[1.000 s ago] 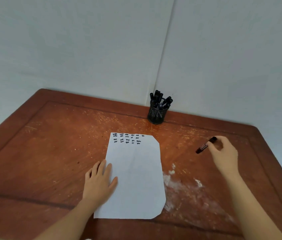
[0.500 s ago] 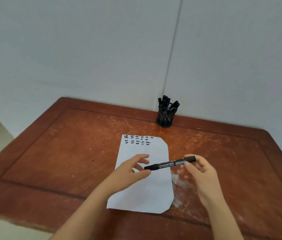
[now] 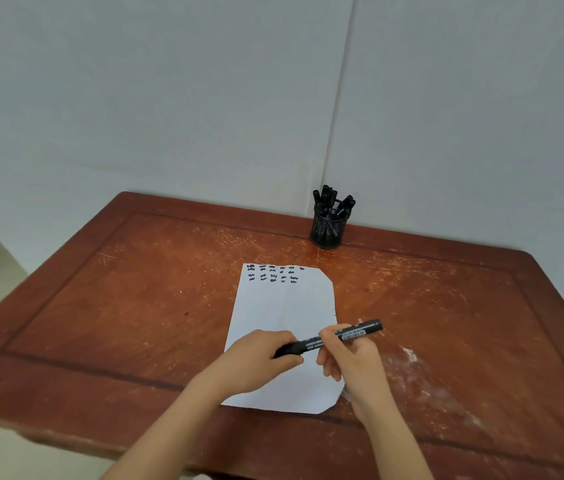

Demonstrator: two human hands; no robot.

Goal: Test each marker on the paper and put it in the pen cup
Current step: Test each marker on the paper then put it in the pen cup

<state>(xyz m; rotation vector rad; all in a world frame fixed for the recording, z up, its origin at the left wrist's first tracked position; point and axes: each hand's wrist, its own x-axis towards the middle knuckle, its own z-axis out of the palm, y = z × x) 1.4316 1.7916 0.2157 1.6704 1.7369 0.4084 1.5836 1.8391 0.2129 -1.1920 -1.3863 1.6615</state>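
A black marker (image 3: 334,337) with a white label lies level in the air above the white paper (image 3: 284,306). My left hand (image 3: 256,362) is closed around its left, cap end. My right hand (image 3: 351,355) grips the barrel near the middle. The cap looks still on. Rows of black test scribbles fill the paper's far edge. A black mesh pen cup (image 3: 329,228) holding several black markers stands at the table's far edge, in the wall corner.
The red-brown wooden table (image 3: 135,306) is scratched, with white smears (image 3: 419,372) to the right of the paper. Pale walls rise behind the table. Floor shows past its left edge.
My right hand brought the marker from the table's right to above the paper. My left hand left the sheet and closed on the marker's left end. The camera pulled back.
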